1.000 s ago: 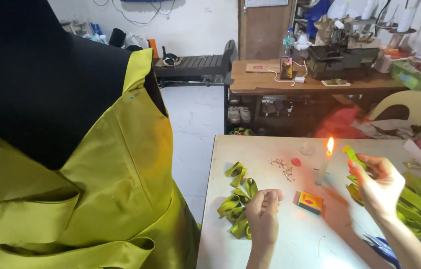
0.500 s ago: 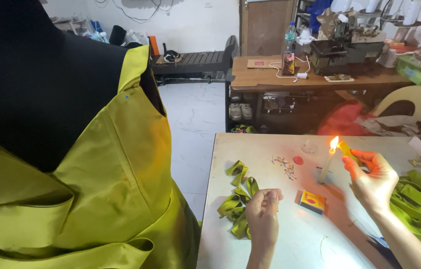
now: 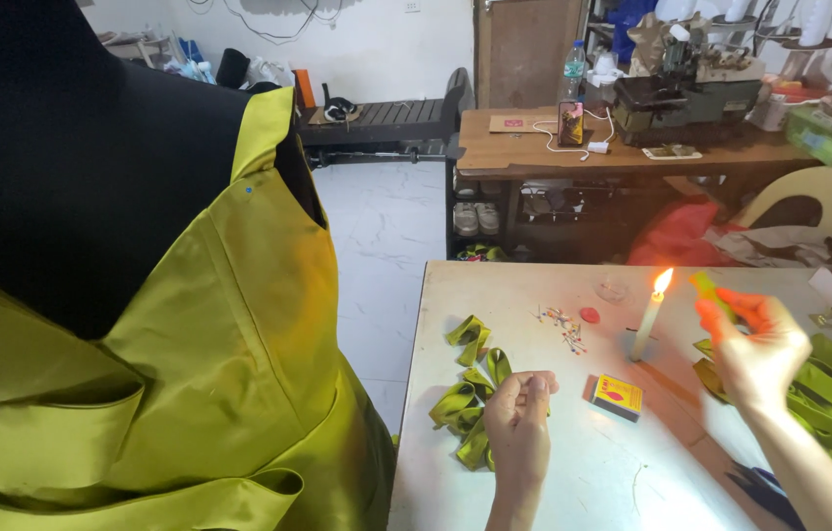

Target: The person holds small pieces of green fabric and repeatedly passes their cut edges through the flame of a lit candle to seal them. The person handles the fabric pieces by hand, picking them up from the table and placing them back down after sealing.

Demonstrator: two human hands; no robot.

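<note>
Left hand (image 3: 519,425), lower centre of frame: bare, no sleeve, no rings. Right hand (image 3: 758,344), lower right: bare forearm, nothing worn at wrist.

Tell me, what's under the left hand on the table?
Loose green ribbon loops lie heaped on the white table beside and partly beneath the left hand. The hand covers whatever ribbon lies right under it.

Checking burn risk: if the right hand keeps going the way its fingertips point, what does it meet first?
Likely the lit candle: the right hand holds a green strip end aimed up-left toward the flame, a small gap apart. Depth is unclear.
</note>
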